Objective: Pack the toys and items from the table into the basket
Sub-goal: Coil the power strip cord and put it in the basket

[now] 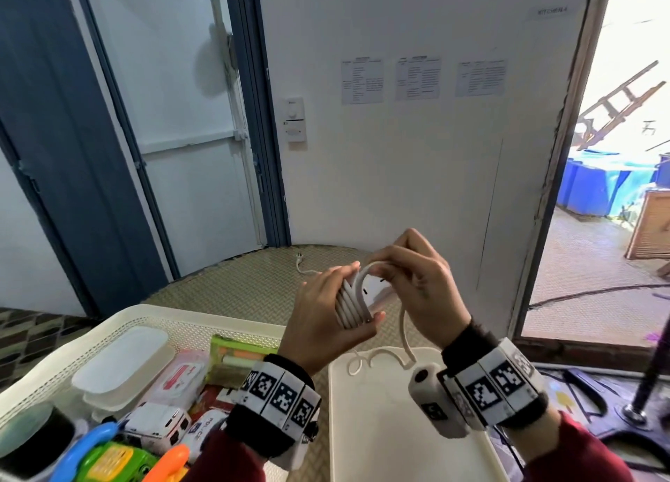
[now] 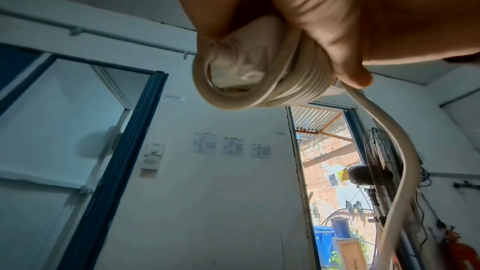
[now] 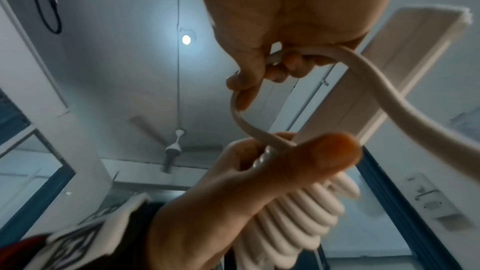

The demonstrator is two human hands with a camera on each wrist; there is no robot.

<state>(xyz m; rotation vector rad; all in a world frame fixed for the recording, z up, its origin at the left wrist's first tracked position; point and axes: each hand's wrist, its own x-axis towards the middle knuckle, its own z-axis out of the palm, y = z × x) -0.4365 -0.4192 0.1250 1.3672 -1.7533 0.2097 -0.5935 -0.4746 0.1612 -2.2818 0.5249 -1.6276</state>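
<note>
left hand (image 1: 326, 309): raised, fingers curled, gripping | right hand (image 1: 417, 286): raised, fingers pinching, close beside left

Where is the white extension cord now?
In the head view, the extension cord is held between the left hand and right hand, above the white table, right of the basket.

Head downward; wrists upward (close)

White table (image 1: 398, 445) carries only loose cable (image 1: 377, 358) coils
</note>
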